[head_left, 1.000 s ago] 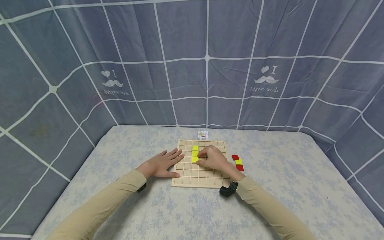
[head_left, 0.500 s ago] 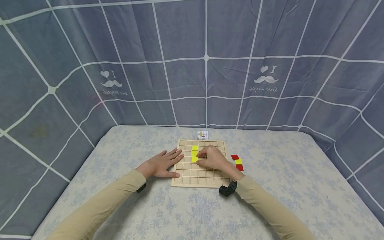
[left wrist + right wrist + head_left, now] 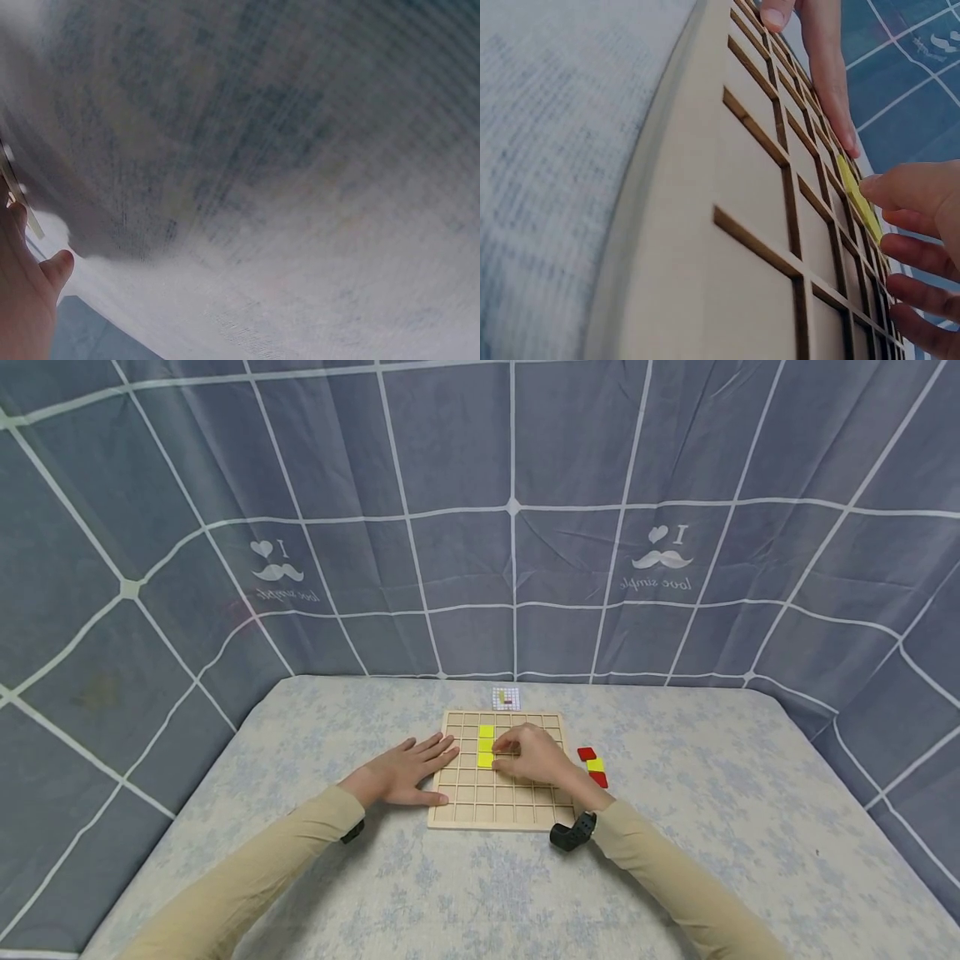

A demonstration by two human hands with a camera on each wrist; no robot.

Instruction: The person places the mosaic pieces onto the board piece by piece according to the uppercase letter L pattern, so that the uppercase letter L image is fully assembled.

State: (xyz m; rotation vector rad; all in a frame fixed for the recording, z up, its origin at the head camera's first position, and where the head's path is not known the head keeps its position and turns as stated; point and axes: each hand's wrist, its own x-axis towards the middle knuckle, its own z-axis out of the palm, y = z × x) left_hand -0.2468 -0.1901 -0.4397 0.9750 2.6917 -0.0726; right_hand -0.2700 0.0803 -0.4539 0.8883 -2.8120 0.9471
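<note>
A light wooden grid board (image 3: 472, 817) lies on the table, with three yellow square tiles (image 3: 487, 732) in a column in its cells. My left hand (image 3: 405, 770) rests with spread fingers over the board's left edge; in the left wrist view only part of that hand (image 3: 26, 292) shows at the lower left. Thumb and index finger of my right hand (image 3: 531, 753) pinch the nearest yellow tile (image 3: 485, 761) by its edges. Seen from the right wrist, the right hand's thumb touches the yellow (image 3: 861, 199) and the other fingers curl beside it.
To the right of the board lie two red tiles (image 3: 587, 753) and a loose yellow tile (image 3: 595, 766). A small printed grid card (image 3: 506, 698) sits behind the board. Patterned cloth (image 3: 697, 777) covers the table, and a blue checked curtain (image 3: 465, 560) encloses it.
</note>
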